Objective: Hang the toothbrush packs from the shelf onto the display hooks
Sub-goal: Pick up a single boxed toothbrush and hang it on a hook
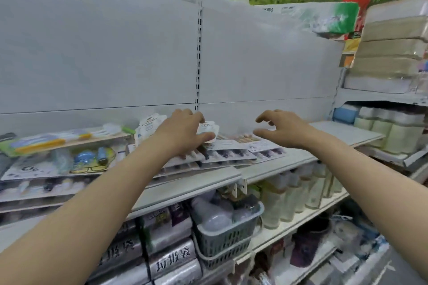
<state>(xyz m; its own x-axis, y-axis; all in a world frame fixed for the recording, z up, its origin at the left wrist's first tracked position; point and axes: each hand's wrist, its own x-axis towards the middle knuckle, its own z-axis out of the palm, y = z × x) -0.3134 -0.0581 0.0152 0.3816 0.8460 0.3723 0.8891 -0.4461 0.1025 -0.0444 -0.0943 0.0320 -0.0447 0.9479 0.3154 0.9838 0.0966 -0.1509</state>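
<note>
Flat toothbrush packs (pixel 228 154) lie overlapping on the grey shelf (pixel 278 164), with more packs (pixel 58 140) stacked to the left. My left hand (pixel 183 133) reaches over the pile, its fingers curled down onto the packs and its thumb against a white card pack (pixel 209 128). Just above the packs to the right hovers my right hand (pixel 281 129), fingers spread and loosely bent, holding nothing. No display hooks are visible on the blank white back panel (pixel 115 53).
A slotted upright (pixel 198 58) splits the back panel. Below the shelf stand a grey basket (pixel 228 236) of bottles, silver bag packs (pixel 171 259) and clear bottles (pixel 298 192). Stacked tissue packs (pixel 389 53) fill the right-hand shelving.
</note>
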